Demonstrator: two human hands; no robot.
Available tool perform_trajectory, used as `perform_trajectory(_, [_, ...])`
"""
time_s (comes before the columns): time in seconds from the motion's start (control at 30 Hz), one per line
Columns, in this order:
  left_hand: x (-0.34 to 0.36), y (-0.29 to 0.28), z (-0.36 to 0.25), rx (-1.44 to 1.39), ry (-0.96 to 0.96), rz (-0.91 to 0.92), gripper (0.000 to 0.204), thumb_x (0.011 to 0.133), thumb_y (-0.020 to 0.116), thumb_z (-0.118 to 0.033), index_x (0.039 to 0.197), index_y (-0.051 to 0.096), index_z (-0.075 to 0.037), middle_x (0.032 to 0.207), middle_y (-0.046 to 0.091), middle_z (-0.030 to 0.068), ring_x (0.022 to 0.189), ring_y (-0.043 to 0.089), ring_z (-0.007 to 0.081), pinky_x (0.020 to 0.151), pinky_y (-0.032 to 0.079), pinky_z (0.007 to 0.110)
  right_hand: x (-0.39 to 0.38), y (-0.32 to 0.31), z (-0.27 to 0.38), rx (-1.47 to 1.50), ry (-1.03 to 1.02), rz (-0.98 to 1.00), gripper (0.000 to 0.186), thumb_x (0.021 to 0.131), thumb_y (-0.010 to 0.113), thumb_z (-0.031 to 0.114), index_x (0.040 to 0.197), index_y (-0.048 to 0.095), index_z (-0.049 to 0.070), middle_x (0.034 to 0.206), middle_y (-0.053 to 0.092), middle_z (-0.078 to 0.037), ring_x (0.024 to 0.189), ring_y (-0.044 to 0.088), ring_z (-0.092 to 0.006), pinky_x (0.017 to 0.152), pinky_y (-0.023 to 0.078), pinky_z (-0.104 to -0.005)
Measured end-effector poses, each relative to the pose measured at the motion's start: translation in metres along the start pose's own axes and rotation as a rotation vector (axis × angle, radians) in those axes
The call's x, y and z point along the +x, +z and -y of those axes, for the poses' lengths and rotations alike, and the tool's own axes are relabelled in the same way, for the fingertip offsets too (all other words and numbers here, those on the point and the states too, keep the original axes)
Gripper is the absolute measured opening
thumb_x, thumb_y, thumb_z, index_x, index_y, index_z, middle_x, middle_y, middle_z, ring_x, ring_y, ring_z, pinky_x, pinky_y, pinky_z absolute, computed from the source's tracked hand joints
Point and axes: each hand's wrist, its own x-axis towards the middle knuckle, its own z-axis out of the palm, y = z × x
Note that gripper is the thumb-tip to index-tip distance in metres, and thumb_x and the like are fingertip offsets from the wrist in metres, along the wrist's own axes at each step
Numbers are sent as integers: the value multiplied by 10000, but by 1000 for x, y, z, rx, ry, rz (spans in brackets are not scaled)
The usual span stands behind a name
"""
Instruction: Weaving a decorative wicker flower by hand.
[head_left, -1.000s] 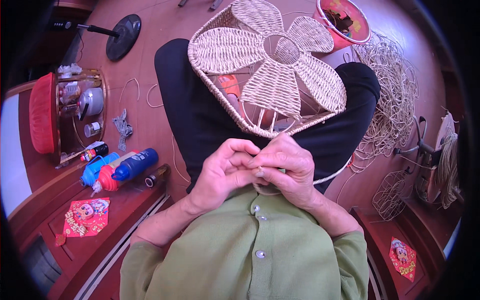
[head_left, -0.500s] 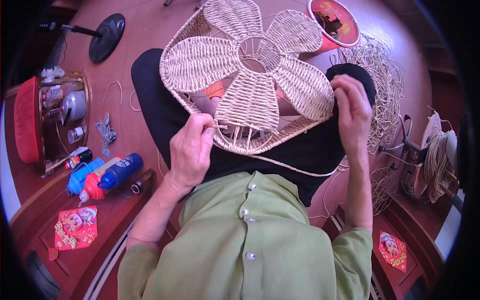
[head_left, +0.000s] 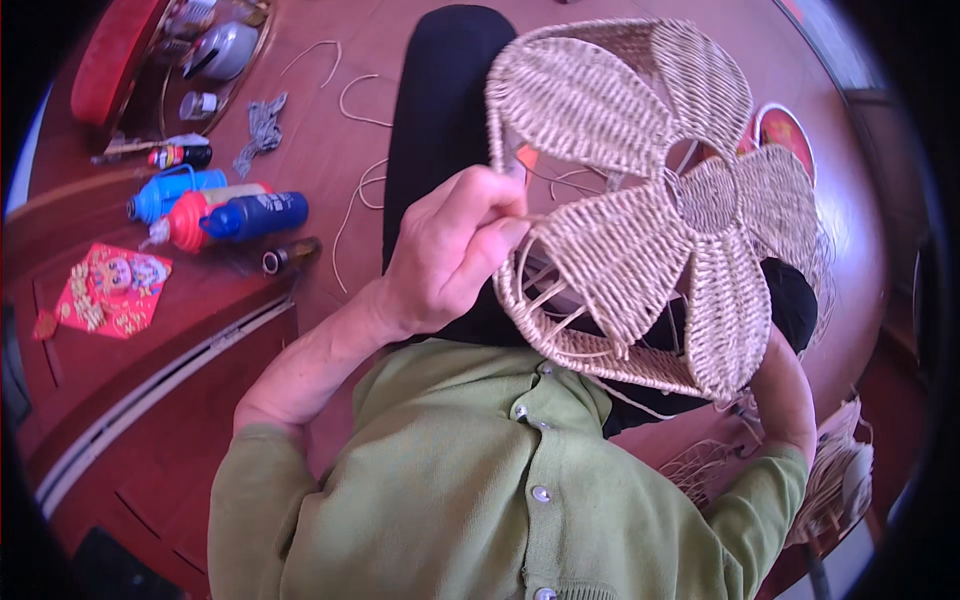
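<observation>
A woven straw basket [head_left: 625, 360] with flower-shaped petals lies tilted over my lap. Its lower left petal [head_left: 615, 265] has bare cords [head_left: 545, 295] showing between its edge and the rim. My left hand [head_left: 455, 245] is closed in a pinch on a straw cord at that petal's outer corner. On the other side, my right forearm [head_left: 785, 390] reaches up behind the lower right petal [head_left: 728, 315]. The right hand itself is hidden by the basket, so its fingers do not show.
Loose cord [head_left: 350, 225] curls on the floor to the left. Blue bottle [head_left: 270, 215], red flask [head_left: 190, 222] and dark jar [head_left: 290, 256] lie on the left bench. A red container [head_left: 785, 135] stands beyond the basket. Coiled cord [head_left: 840, 480] hangs at lower right.
My view has swung, so the basket appears further right and turned. My right hand has left the basket's right edge and gone behind it. My left hand still pinches at the petal corner.
</observation>
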Motion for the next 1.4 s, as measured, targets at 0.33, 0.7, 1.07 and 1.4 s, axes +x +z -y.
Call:
perform_trajectory(0.33, [-63, 6, -27, -546, -588, -257, 160, 1025, 516, -32, 1168, 587, -15, 794, 613, 43, 587, 468, 38, 518, 388, 205, 96, 38, 24, 339, -140, 142, 295, 1005, 625, 74, 1287, 639, -9, 1289, 628, -108, 1184, 600, -176, 1044, 475, -311])
perform_trajectory(0.7, [-48, 15, -41, -546, -561, -308, 118, 1000, 612, -8, 1116, 633, -16, 860, 661, 31, 659, 547, 29, 577, 439, 187, -4, 80, 48, 367, -292, 145, 268, 1034, 605, 105, 1270, 639, -18, 1268, 597, -119, 1195, 592, -204, 1041, 490, -317])
perform_trajectory(1.07, [-20, -6, -46, 86, -201, -228, 144, 832, 714, 99, 929, 719, -7, 849, 672, 54, 668, 611, 68, 532, 447, 223, 9, 73, 41, 174, -485, 52, 303, 949, 719, 48, 1234, 658, -34, 1089, 695, -98, 1062, 682, -216, 892, 573, -329])
perform_trajectory(1.4, [-26, -5, -47, 2, -285, -212, 160, 828, 703, 107, 959, 704, 15, 869, 670, 71, 670, 537, 63, 558, 402, 225, 15, 74, 35, 266, -433, 93, 292, 948, 718, 50, 1223, 659, -29, 1082, 690, -97, 1052, 676, -215, 885, 568, -331])
